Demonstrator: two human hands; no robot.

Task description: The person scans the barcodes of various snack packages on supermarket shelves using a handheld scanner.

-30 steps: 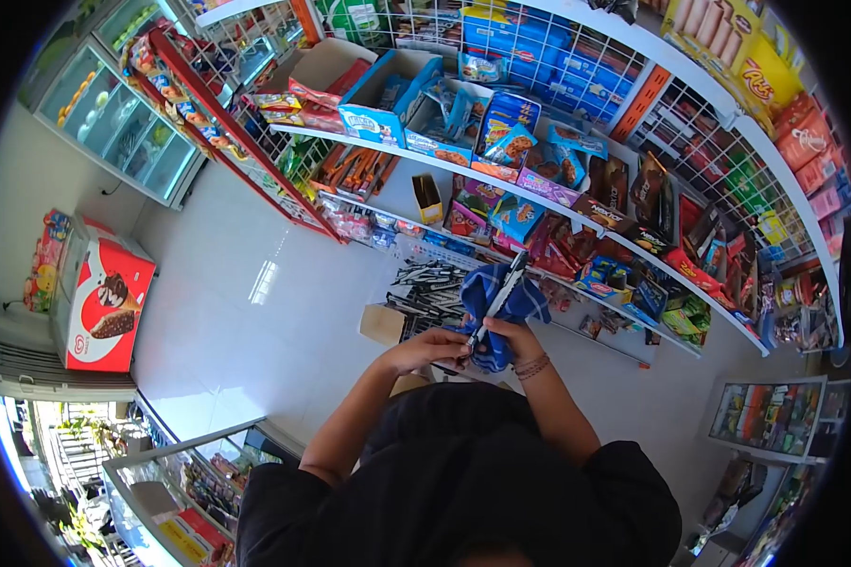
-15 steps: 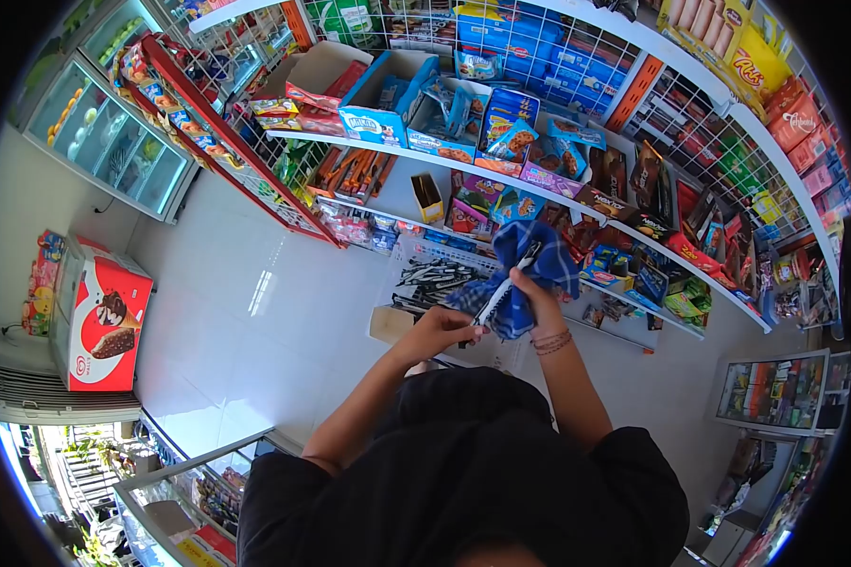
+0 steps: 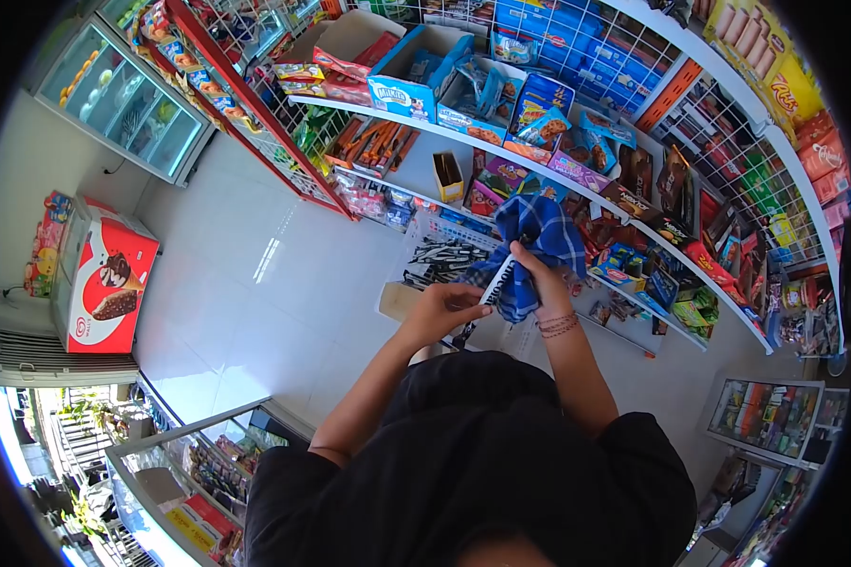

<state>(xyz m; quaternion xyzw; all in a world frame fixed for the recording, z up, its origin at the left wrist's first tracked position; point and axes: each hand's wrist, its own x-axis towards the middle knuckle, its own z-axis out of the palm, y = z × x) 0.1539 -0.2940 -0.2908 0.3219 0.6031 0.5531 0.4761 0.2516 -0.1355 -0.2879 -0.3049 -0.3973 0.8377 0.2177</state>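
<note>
A slim black-and-white packet slants between my hands. My left hand pinches its lower end with thumb and fingers. Wrapped in my right hand is a blue checked cloth, bunched against the packet's upper part, with the thumb lying along it. Below and beyond my hands, a white plastic basket holds several similar black-and-white packets. An open tan box sits at the basket's near left side. A small dark piece hangs just below my left fingertips; I cannot make out what it is.
Curved shelves full of boxed snacks stand in front. A red wire rack is at the left, with a red ice cream freezer farther off. Glass display cases flank me; shiny tiled floor lies at the left.
The packet has turned so that its lettered side shows, and the cloth has shifted slightly along it. The whole view has moved a little; both hands keep their hold.
</note>
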